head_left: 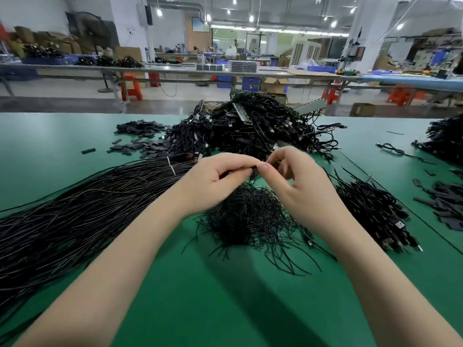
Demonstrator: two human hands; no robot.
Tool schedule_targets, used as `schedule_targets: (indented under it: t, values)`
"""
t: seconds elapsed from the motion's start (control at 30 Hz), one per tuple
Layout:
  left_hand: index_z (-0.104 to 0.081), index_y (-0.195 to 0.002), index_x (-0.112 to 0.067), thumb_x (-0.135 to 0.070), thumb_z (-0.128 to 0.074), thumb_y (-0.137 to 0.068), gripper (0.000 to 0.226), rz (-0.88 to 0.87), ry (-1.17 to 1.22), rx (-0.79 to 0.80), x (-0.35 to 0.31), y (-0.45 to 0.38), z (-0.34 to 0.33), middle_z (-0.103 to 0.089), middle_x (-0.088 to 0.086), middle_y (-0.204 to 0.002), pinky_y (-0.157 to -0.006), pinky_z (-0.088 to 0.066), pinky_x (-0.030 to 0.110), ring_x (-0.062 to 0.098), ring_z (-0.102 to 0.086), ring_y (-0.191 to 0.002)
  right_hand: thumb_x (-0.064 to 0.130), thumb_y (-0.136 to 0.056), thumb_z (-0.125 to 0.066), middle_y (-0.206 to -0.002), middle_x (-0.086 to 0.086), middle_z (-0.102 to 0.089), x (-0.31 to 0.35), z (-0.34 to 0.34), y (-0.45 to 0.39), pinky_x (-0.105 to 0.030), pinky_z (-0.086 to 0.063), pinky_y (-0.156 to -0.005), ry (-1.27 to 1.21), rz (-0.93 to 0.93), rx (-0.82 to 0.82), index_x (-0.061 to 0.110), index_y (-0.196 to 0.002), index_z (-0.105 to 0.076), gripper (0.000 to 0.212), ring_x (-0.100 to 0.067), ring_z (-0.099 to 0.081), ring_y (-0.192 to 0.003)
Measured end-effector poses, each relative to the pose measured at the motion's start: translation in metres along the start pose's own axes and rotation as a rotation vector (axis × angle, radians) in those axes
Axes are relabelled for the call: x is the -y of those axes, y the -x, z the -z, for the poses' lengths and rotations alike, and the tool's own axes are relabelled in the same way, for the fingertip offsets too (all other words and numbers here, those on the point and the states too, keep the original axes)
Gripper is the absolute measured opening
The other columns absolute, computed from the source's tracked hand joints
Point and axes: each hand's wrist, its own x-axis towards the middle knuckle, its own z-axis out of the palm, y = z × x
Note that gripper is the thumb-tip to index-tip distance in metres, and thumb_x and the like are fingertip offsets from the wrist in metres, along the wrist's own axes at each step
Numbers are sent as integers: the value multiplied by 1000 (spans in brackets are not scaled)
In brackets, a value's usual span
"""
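Left hand (215, 182): we pinch the left end of the piece (254, 168).
Right hand (300, 184): we pinch its right end.
Axis: left-right, roughly level, above the ties (245, 216).

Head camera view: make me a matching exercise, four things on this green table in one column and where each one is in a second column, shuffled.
1. long cable bundle
2. heap of thin wire pieces
3. big tangled cable pile
4. small black part

A. pinched between left hand and right hand
B. beyond the hands, at the far edge
C. on the left, running toward the near edge
D. right under the hands

Pairs: 1-C, 2-D, 3-B, 4-A
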Motion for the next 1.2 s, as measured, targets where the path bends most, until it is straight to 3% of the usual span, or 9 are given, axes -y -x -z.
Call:
schedule_targets:
  t: [0.1,0.2,0.3,0.43,0.57,0.7,0.8,0.93,1.2]
  values:
    - [-66,-104,-46,-26,-60,-95,23,-24,-159,-83,7,-5,3,-62,-16,-92,-84,-43,17,2,-55,-94,41,-93,-56,-97,-1,-49,-6,-8,-4,-23,-25,-81,152,82,-65,20,-91,-68,24,-18,-37,-98]
    - [-70,-87,-45,-50,-68,-81,8,117,-248,-380,12,-4,-6,-61,-13,-87,-78,-46,20,0,-56,-86,29,-97,-55,-87,1,-52,-9,-19,1,-27,-32,-77,58,164,-181,11,-81,-65,27,-18,-43,-87]
    - [-60,-70,-34,-75,-57,-70,41,313,-240,-538,14,1,-19,-62,-9,-65,-56,-43,14,-2,-58,-58,22,-100,-50,-63,1,-49,-7,-35,11,-21,-33,-55,-185,135,-192,11,-76,-54,27,-13,-44,-60]
    - [-60,-65,-25,-74,-54,-76,51,446,-74,-514,13,1,-26,-68,-14,-58,-59,-52,28,3,-67,-50,24,-100,-50,-59,6,-46,-4,-50,15,-14,-28,-48,-264,122,-163,17,-80,-55,21,-10,-38,-50]
    - [-65,-69,-19,-63,-50,-90,51,516,157,-468,14,-1,-17,-72,-4,-63,-52,-55,25,10,-71,-57,26,-98,-49,-59,14,-47,-8,-60,18,-12,-27,-49,-266,122,-106,17,-83,-57,19,-6,-40,-50]
    - [-70,-101,-20,-23,-48,-102,22,560,529,-317,16,0,-6,-77,-2,-90,-67,-58,24,14,-74,-83,27,-96,-49,-56,12,-45,-11,-76,22,-12,-26,-49,-325,64,-52,24,-80,-58,19,-5,-37,-49]
    - [-66,-113,-15,-3,-39,-95,35,598,779,-239,16,4,4,-76,5,-103,-77,-56,28,17,-72,-96,28,-96,-50,-53,12,-45,-17,-83,24,-13,-26,-49,-320,21,-36,21,-79,-58,21,-6,-38,-49]
    - [-67,-115,-12,-19,-32,-95,41,592,823,-165,14,5,7,-74,8,-108,-94,-51,37,20,-70,-104,30,-96,-51,-52,12,-46,-19,-90,26,-14,-27,-49,-327,-3,0,22,-79,-61,22,-5,-38,-48]
    - [-70,-107,-18,-37,-35,-105,40,610,616,-120,7,4,1,-77,0,-98,-75,-54,25,13,-73,-93,32,-96,-48,-51,10,-44,-17,-93,28,-24,-33,-49,-401,18,255,26,-86,-67,23,-7,-36,-49]
